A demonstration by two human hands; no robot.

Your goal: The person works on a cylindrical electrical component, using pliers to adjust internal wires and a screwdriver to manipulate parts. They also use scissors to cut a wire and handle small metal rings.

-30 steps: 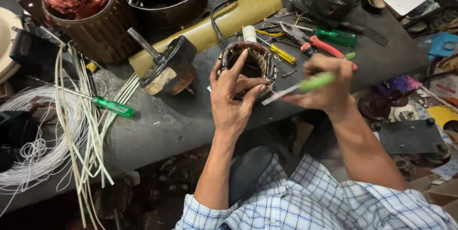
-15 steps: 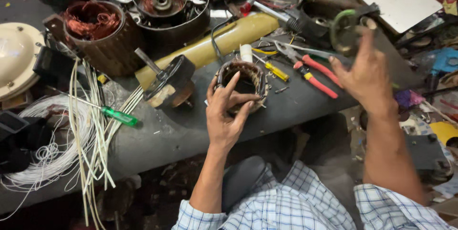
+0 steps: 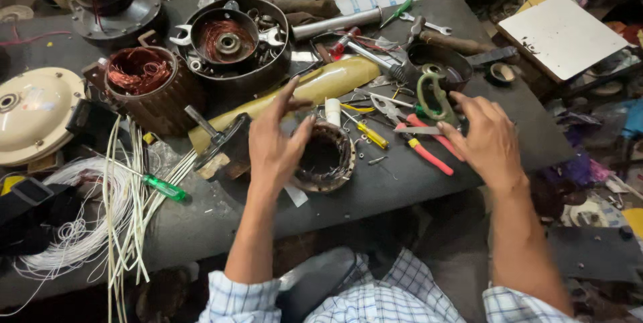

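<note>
Lowered since before, right hand (image 3: 485,139) grips green-handled scissors (image 3: 434,99); left hand (image 3: 274,139) rests fingers spread on the stator (image 3: 328,159), mid-surface.

Dull laminated-metal stator (image 3: 326,159), glossy green plastic scissor handles (image 3: 433,97), matt grey worktop (image 3: 375,192).

Left hand (image 3: 276,139) covers the near-left rim of the stator ring (image 3: 328,159); contact under the palm cannot be told. Right hand (image 3: 485,139) hides the scissors' (image 3: 434,99) blades. Both elbows cut off by the bottom edge.
</note>
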